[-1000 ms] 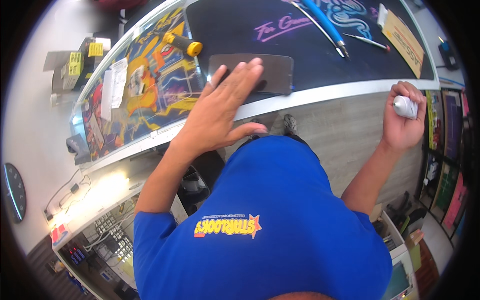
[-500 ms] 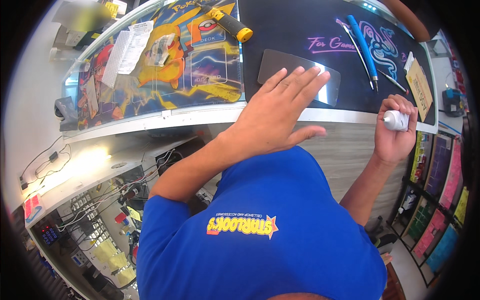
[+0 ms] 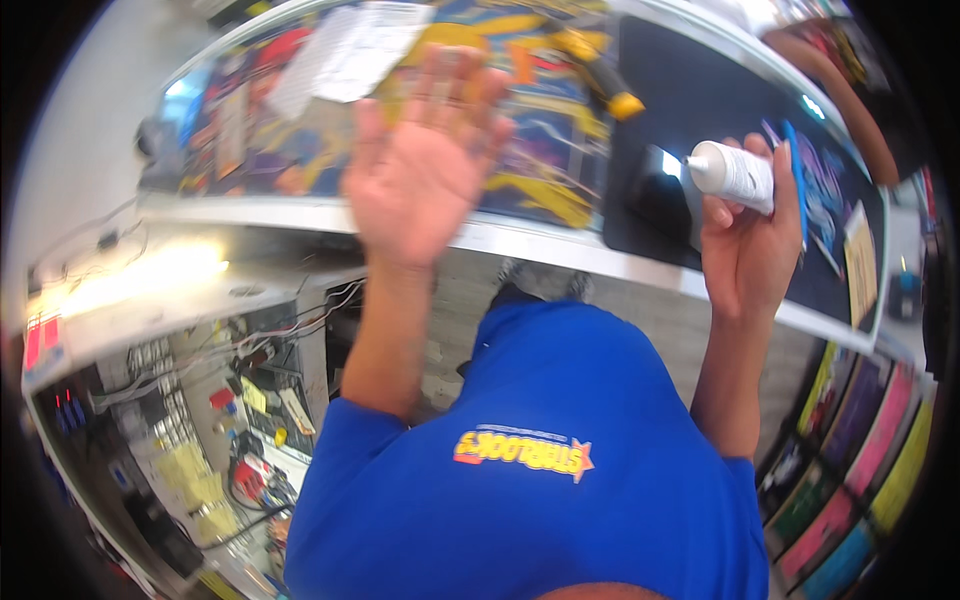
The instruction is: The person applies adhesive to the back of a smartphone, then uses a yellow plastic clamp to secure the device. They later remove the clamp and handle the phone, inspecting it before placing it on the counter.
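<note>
Over the counter's colourful cartoon mat [image 3: 540, 150], my left hand [image 3: 415, 190] is raised palm up with its fingers stretched out. Motion smears those fingers, and nothing shows in the palm. My right hand [image 3: 745, 250] is wrapped around a white squeeze tube [image 3: 735, 178] with a narrow nozzle pointing left. Behind and left of the tube, a dark, shiny flat panel like a phone screen [image 3: 662, 190] lies on the black mat [image 3: 660, 100]. A blue pen-like tool [image 3: 795, 165] is partly hidden behind my right fingers.
White paper slips [image 3: 375, 45] lie beyond my left hand. A yellow-and-black screwdriver-like tool [image 3: 605, 80] rests across the two mats' border. Another person's arm [image 3: 845, 105] leans at the far right edge. A tan card [image 3: 860, 265] lies at the counter's right end.
My left hand has left the panel, swung left and turned palm up. My right hand has lifted the tube up and leftward, turning it sideways. The view has shifted left.
</note>
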Demonstrator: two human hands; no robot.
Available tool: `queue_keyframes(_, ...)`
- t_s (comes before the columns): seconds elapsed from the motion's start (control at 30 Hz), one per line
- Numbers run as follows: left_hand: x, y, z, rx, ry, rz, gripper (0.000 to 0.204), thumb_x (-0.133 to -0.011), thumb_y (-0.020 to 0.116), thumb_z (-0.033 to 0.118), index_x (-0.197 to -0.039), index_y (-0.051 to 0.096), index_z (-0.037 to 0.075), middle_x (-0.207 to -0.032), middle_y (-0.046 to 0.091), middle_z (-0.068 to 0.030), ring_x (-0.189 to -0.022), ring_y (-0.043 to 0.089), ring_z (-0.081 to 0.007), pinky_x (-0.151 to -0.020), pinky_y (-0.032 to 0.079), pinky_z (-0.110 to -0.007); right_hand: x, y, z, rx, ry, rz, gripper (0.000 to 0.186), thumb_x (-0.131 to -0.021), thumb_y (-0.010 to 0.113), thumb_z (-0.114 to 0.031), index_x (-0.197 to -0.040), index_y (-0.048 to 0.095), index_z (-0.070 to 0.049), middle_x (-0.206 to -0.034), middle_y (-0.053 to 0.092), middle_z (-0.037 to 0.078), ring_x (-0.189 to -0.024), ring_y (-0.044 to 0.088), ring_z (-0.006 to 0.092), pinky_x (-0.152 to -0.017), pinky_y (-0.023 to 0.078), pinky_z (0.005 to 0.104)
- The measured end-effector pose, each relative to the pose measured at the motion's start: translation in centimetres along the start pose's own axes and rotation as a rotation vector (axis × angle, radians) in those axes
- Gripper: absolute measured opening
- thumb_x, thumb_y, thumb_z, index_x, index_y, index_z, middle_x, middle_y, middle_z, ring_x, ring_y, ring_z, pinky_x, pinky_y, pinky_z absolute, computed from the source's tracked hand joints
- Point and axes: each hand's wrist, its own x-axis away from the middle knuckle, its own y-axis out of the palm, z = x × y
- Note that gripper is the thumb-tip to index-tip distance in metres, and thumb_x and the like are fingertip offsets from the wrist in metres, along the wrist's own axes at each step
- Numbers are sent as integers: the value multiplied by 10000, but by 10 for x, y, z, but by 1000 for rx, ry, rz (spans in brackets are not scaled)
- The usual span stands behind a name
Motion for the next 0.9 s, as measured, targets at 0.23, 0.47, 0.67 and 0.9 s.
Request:
queue_keyframes(0.23,36,8,17,207,49,-147,641,-1126,376,514,-1635,325,128,-1605,458,-73,-1463,459,-287,-1148,413,-499,-5,42,73,182,131,-83,409,-1040,692,-225,-1323,592,54,-1203,676,173,-1050,740,271,-857,646,299)
queue_keyframes(0.47,67,-14,64,-764,348,241,297,-1117,545,313,-1257,630,66,-1208,662,-72,-1102,626,-179,-916,470,-315,-15,60,117,614,27,-207,328,-1029,697,-144,-1286,610,39,-1207,671,124,-1068,712,205,-903,630,321)
queue_keyframes(0.67,59,-17,98,-1317,444,395,225,-1118,553,236,-960,563,77,-953,609,-41,-925,579,-134,-787,408,-250,-14,54,128,870,-157,-177,257,-993,722,-127,-1207,677,8,-1160,695,108,-973,697,154,-822,595,291)
queue_keyframes(0.9,40,-16,91,-1562,332,328,318,-1135,506,288,-914,557,66,-945,566,-60,-1126,625,-239,-968,420,-355,-1,52,119,1354,-723,-301,341,-933,772,-157,-1230,666,-28,-1176,677,141,-1104,656,330,-957,532,404)
